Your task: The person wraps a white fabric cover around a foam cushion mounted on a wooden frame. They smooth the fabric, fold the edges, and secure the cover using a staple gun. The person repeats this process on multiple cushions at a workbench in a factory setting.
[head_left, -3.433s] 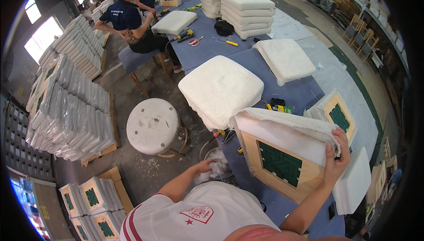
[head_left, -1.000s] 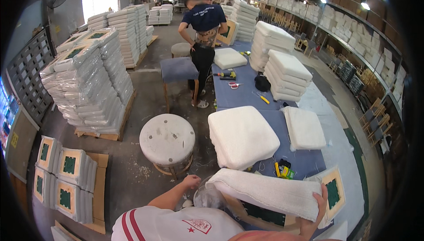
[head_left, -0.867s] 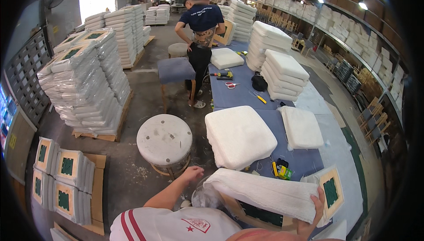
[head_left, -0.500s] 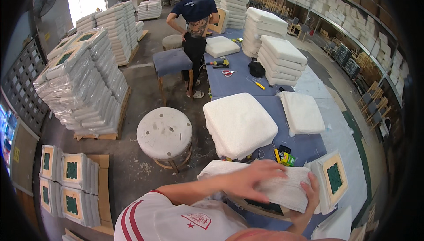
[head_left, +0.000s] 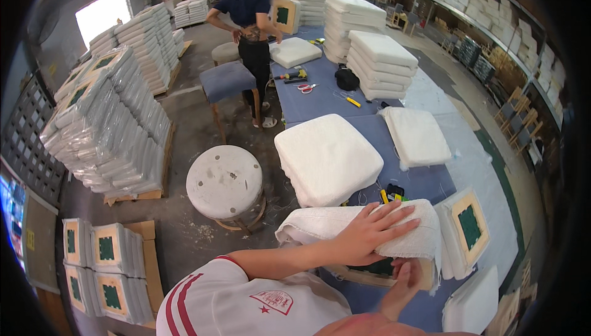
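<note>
A cushioned seat lies tilted in front of me, white fabric [head_left: 422, 228] over its top and side. Beneath the fabric edge its wooden frame [head_left: 425, 274] and a dark green webbing panel [head_left: 375, 267] show. My left hand [head_left: 381, 231] rests on the fabric, fingers stretched out and a little apart. Below it, my right hand [head_left: 401, 280] is at the loose fabric edge by the frame, its fingers curled and closed on that edge; the fingertips are partly hidden. Just beyond the seat lies a yellow-handled tool [head_left: 384, 196], next to a larger white cushion [head_left: 329, 159].
Finished-looking white cushions [head_left: 415, 136] and a cushion stack [head_left: 381, 65] stand along the blue-covered table [head_left: 308, 99], with red-handled scissors [head_left: 306, 88] and a yellow cutter [head_left: 353, 101]. A round stool [head_left: 224, 182] stands to the left. Another person [head_left: 246, 13] stands at the far end.
My left hand has settled flat on the fabric, spread now. My right hand has moved from the seat's right end down to the fabric's lower edge, and the fabric now folds over the frame.
</note>
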`<state>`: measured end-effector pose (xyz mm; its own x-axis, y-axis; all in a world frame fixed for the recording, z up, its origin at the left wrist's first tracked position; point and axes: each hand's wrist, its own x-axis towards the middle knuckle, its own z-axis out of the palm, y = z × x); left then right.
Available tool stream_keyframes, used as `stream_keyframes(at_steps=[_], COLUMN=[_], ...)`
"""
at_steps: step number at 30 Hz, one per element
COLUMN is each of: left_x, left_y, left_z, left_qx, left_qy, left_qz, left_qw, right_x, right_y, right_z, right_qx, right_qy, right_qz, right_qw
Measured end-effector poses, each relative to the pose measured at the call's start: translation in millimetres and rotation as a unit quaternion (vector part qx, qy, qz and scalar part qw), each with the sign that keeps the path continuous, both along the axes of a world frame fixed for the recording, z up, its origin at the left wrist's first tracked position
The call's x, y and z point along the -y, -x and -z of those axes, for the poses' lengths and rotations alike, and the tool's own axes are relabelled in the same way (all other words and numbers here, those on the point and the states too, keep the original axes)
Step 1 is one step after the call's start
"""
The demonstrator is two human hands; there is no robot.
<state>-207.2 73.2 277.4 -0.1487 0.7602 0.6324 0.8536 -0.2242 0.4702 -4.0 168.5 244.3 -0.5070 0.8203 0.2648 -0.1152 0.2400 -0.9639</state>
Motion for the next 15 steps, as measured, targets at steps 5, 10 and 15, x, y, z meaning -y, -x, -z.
stream_keyframes(at_steps=[5, 10, 15], left_x=[3, 14, 25], left_y=[-11, -20, 5], left_z=[1, -7, -17], left_qx=[-0.017, -0.033, 0.089], left_qy=[-0.003, 0.032, -0.006], left_qz=[-0.006, -0.002, 0.126], left_qw=[1.0, 0.999, 0.988], right_x=[-10, 2, 3], right_y=[-1, 2, -20], right_z=[-28, -56, -31], right_qx=[-0.057, -0.036, -0.123], right_qy=[0.094, 0.156, 0.173], right_qz=[-0.038, 0.003, 0.001], right_qw=[0.993, 0.987, 0.977])
